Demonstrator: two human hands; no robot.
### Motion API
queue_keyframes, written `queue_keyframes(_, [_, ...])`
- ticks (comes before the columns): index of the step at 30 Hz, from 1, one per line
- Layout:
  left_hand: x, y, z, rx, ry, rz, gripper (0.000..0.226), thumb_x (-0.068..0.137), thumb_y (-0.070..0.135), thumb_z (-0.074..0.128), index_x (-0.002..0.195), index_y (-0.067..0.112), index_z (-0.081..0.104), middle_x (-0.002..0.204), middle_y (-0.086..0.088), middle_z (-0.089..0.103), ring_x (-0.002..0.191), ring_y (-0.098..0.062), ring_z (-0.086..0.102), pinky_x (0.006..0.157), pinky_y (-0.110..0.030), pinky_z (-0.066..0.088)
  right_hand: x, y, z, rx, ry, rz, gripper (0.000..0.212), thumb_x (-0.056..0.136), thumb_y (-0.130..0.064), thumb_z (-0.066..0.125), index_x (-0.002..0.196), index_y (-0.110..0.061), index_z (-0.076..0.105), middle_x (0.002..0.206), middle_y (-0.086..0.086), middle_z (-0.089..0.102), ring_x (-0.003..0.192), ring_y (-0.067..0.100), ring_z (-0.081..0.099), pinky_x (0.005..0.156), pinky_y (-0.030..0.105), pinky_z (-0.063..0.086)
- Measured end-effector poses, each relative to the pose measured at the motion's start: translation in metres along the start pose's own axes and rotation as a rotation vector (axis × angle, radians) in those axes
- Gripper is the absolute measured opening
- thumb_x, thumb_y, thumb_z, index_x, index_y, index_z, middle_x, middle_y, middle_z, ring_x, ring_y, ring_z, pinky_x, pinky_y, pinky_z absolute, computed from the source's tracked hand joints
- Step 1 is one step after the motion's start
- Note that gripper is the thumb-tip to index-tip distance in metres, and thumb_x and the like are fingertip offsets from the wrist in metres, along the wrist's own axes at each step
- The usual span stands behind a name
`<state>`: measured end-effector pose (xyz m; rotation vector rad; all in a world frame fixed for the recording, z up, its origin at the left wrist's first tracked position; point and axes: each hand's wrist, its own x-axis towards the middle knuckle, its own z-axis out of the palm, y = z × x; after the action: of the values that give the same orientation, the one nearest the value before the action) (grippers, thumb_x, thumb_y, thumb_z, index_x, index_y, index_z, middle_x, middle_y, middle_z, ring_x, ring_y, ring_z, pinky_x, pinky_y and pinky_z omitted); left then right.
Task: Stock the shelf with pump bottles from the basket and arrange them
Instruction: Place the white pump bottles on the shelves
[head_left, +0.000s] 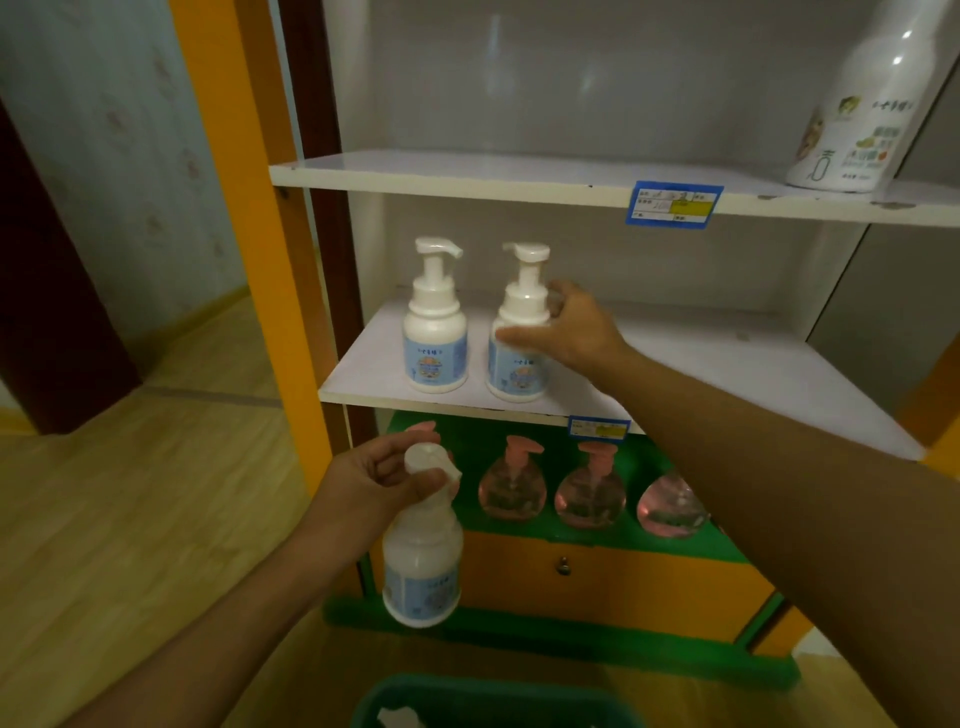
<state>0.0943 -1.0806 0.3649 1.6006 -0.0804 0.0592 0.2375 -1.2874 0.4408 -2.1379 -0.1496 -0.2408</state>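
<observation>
Two bottles on the middle shelf (727, 364) — a third in hand

My right hand (571, 327) curls round the second shelf bottle (511, 358); below that shelf, my left hand (363, 478) grips another pump bottle (422, 561) by its neck.

The right hand (571, 327) grips the second white pump bottle (514, 358) on the middle shelf (727, 374), thumb across its front and fingers behind its collar. At its nine o'clock, just beside it, stands the first white pump bottle (435, 338), upright. At seven o'clock, the left hand (374, 478) holds a third white bottle (422, 561) by its pump. Pink bottles (589, 493) line the green shelf below. At six o'clock shows the green basket (498, 696) rim.
</observation>
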Motion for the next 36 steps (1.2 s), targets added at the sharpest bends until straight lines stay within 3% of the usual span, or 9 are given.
queue_keyframes(4, [0.001, 0.004, 0.001, 0.041, 0.001, 0.015, 0.036, 0.078, 0.002, 0.067, 0.111, 0.018, 0.066, 0.097, 0.005, 0.075, 0.086, -0.004, 0.07, 0.065, -0.014, 0.055, -0.006, 0.011, 0.002, 0.027, -0.03, 0.004, 0.063, 0.066, -0.035, 0.082, 0.121, -0.016, 0.058, 0.123, 0.005, 0.063, 0.11, 0.023, 0.06, 0.093, 0.045, 0.051])
queue_keyframes(8, [0.002, 0.011, 0.003, 0.069, 0.011, 0.025, 0.033, 0.078, 0.006, 0.068, 0.106, 0.022, 0.066, 0.097, 0.008, 0.075, 0.089, -0.005, 0.069, 0.066, -0.015, 0.056, -0.011, 0.009, -0.003, -0.035, 0.012, 0.008, 0.084, 0.066, -0.044, 0.08, 0.135, -0.015, 0.041, 0.136, 0.005, 0.052, 0.12, 0.025, 0.053, 0.096, 0.042, 0.047])
queue_keyframes(11, [0.006, 0.023, 0.007, 0.083, 0.009, 0.046, 0.032, 0.078, 0.004, 0.068, 0.107, 0.017, 0.066, 0.098, 0.002, 0.075, 0.088, -0.005, 0.07, 0.067, -0.015, 0.056, -0.042, 0.019, -0.015, -0.074, 0.109, -0.115, 0.07, 0.072, -0.045, 0.075, 0.13, -0.019, 0.046, 0.12, 0.002, 0.059, 0.099, 0.018, 0.06, 0.088, 0.039, 0.053])
queue_keyframes(14, [0.011, 0.039, 0.018, 0.072, 0.0, 0.068, 0.031, 0.077, 0.004, 0.069, 0.104, 0.018, 0.066, 0.093, 0.007, 0.073, 0.078, 0.002, 0.069, 0.061, -0.01, 0.054, -0.084, 0.029, -0.026, -0.052, -0.098, -0.18, 0.049, 0.078, -0.04, 0.07, 0.121, -0.022, 0.055, 0.105, -0.005, 0.064, 0.087, 0.004, 0.062, 0.081, 0.029, 0.057])
queue_keyframes(17, [0.017, 0.052, 0.034, 0.105, -0.054, 0.092, 0.03, 0.077, 0.009, 0.068, 0.101, 0.026, 0.067, 0.094, 0.01, 0.074, 0.087, 0.0, 0.069, 0.068, -0.015, 0.055, -0.121, 0.029, -0.024, 0.021, -0.398, -0.135, 0.064, 0.069, -0.054, 0.068, 0.128, -0.034, 0.049, 0.118, -0.014, 0.061, 0.103, 0.002, 0.059, 0.085, 0.026, 0.055])
queue_keyframes(19, [0.02, 0.057, 0.045, 0.116, -0.085, 0.111, 0.028, 0.079, 0.012, 0.065, 0.1, 0.031, 0.066, 0.1, 0.011, 0.074, 0.096, -0.004, 0.067, 0.078, -0.022, 0.055, -0.133, 0.026, -0.018, 0.093, -0.471, -0.148, 0.062, 0.07, -0.052, 0.07, 0.126, -0.042, 0.045, 0.118, -0.023, 0.058, 0.107, -0.002, 0.057, 0.085, 0.021, 0.053])
queue_keyframes(26, [0.015, 0.068, 0.074, 0.079, -0.203, 0.16, 0.026, 0.087, 0.009, 0.057, 0.106, 0.027, 0.062, 0.09, 0.021, 0.073, 0.093, 0.004, 0.067, 0.073, -0.013, 0.055, -0.14, 0.032, -0.026, 0.134, -0.345, -0.155, 0.052, 0.074, -0.04, 0.074, 0.119, -0.039, 0.05, 0.11, -0.024, 0.061, 0.094, -0.01, 0.06, 0.067, 0.006, 0.049])
queue_keyframes(30, [0.014, 0.067, 0.084, 0.085, -0.222, 0.176, 0.026, 0.086, 0.007, 0.058, 0.104, 0.026, 0.062, 0.085, 0.023, 0.073, 0.087, 0.007, 0.067, 0.066, -0.009, 0.052, -0.147, 0.036, -0.026, 0.062, -0.296, -0.188, 0.054, 0.072, -0.04, 0.075, 0.121, -0.029, 0.055, 0.116, -0.012, 0.065, 0.092, -0.006, 0.06, 0.076, 0.012, 0.05])
queue_keyframes(36, [0.017, 0.064, 0.057, 0.067, -0.164, 0.101, 0.032, 0.085, 0.03, 0.059, 0.116, 0.028, 0.063, 0.116, 0.014, 0.067, 0.106, -0.005, 0.063, 0.082, -0.025, 0.054, -0.131, 0.031, -0.056, 0.148, -0.06, -0.154, 0.046, 0.073, -0.034, 0.074, 0.116, -0.026, 0.06, 0.111, -0.009, 0.068, 0.094, 0.006, 0.066, 0.076, 0.027, 0.059])
